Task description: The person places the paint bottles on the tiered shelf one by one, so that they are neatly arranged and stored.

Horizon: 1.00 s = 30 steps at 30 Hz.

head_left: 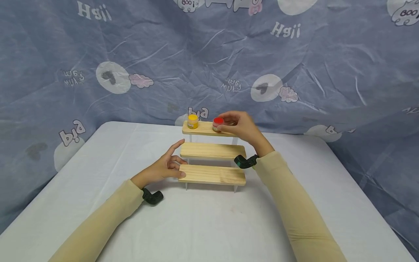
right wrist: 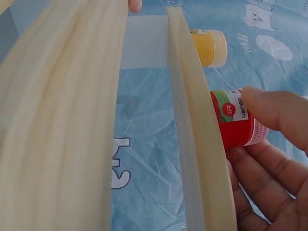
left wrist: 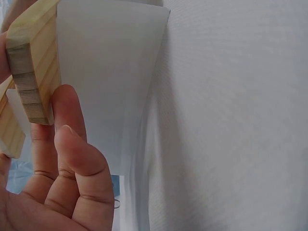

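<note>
A three-tier wooden display stand [head_left: 212, 151] with pale legs stands on the table. My right hand [head_left: 241, 125] pinches a small red paint jar [head_left: 218, 124] between thumb and fingers on the top shelf; in the right wrist view the labelled red jar [right wrist: 233, 118] sits against that board. To its left on the same shelf is a yellow paint jar [head_left: 192, 122]. My left hand [head_left: 163, 165] grips the left end of the lowest shelf [head_left: 212, 174], thumb on top and fingers beneath, with the index finger stretched toward the middle shelf [head_left: 212, 150].
The stand rests on a white-covered table [head_left: 209, 225]. Close behind the table hangs a blue-grey printed cloth [head_left: 183, 54]. Dark wrist cameras are strapped to both wrists, the right one [head_left: 245, 161] close to the right ends of the shelves.
</note>
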Tool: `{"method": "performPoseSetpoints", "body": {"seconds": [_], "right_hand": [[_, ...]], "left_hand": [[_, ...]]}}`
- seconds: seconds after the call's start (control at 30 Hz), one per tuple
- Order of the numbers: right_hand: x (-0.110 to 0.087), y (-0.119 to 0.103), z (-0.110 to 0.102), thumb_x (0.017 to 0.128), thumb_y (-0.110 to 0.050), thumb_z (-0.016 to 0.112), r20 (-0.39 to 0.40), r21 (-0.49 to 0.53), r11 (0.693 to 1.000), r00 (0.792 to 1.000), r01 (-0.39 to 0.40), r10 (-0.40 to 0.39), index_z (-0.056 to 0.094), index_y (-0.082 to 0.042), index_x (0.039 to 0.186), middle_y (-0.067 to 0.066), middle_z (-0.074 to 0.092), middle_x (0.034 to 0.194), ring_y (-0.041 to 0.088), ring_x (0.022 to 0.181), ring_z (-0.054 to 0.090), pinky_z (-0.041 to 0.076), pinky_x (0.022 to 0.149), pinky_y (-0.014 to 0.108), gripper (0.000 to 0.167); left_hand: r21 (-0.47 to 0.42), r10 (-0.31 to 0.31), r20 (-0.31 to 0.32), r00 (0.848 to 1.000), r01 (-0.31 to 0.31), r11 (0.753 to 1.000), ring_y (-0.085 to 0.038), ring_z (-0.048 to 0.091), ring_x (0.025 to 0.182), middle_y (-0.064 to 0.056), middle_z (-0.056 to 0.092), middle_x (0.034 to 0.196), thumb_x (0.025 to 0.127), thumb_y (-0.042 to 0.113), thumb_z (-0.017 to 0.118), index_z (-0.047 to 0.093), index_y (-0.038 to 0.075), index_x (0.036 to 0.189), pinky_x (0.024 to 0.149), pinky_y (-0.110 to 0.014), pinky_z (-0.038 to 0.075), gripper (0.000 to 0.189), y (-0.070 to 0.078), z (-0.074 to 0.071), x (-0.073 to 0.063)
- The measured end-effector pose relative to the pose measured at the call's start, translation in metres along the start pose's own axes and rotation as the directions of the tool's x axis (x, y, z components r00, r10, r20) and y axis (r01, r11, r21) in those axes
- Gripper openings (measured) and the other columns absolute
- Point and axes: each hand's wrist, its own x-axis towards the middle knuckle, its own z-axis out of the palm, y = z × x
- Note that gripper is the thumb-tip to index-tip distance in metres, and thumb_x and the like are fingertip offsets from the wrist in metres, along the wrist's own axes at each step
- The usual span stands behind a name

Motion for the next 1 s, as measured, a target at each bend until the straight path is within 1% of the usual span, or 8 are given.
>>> {"method": "performPoseSetpoints", "body": {"seconds": [0.17,0.37,0.57,0.73,1.0], "right_hand": [[0.005,-0.006,0.005,0.095,-0.019,0.086,0.032,-0.050,0.999,0.999,0.005,-0.004,0.075,-0.001,0.133,0.016,0.077,0.116,0.028,0.102,0.069,0.053,0.092,0.038,0.043],[0.011,-0.010,0.011,0.095,-0.015,0.086,0.052,-0.062,0.998,0.999,0.017,-0.014,0.075,-0.001,0.133,0.016,0.076,0.117,0.028,0.102,0.068,0.052,0.088,0.036,0.042],[0.017,-0.012,0.015,0.095,-0.013,0.085,0.056,-0.064,0.997,0.998,0.037,-0.033,0.075,-0.002,0.133,0.016,0.076,0.122,0.028,0.101,0.067,0.051,0.085,0.034,0.041],[0.020,-0.009,0.018,0.096,-0.015,0.083,0.055,-0.078,0.996,0.998,0.039,-0.035,0.074,-0.003,0.137,0.016,0.076,0.127,0.027,0.099,0.064,0.050,0.083,0.033,0.043],[0.021,-0.009,0.021,0.098,-0.017,0.083,0.046,-0.084,0.996,0.998,0.035,-0.031,0.074,-0.005,0.137,0.014,0.076,0.129,0.027,0.098,0.062,0.048,0.083,0.035,0.043]], "left_hand": [[-0.005,-0.003,-0.001,1.000,0.003,1.000,-0.019,0.068,0.089,-0.022,0.062,0.128,0.094,0.002,0.081,0.000,0.029,0.176,0.082,-0.032,0.055,0.118,0.001,0.001,0.000],[-0.016,-0.001,0.000,1.000,0.001,1.000,-0.019,0.068,0.089,-0.022,0.062,0.127,0.093,0.001,0.081,0.000,0.029,0.176,0.081,-0.031,0.055,0.119,0.001,0.001,-0.001],[-0.014,-0.002,0.001,1.000,0.002,1.000,-0.020,0.069,0.090,-0.022,0.063,0.127,0.093,0.003,0.082,-0.001,0.026,0.176,0.083,-0.032,0.056,0.120,0.000,0.000,0.000],[-0.014,-0.002,0.003,1.000,0.002,1.000,-0.021,0.069,0.091,-0.022,0.062,0.127,0.093,0.003,0.082,-0.001,0.027,0.176,0.083,-0.033,0.057,0.120,-0.001,0.000,0.000],[-0.008,-0.001,0.001,1.000,0.001,1.000,-0.021,0.069,0.091,-0.022,0.062,0.128,0.094,0.002,0.081,0.001,0.030,0.176,0.082,-0.032,0.056,0.119,-0.001,0.000,0.000]]}}
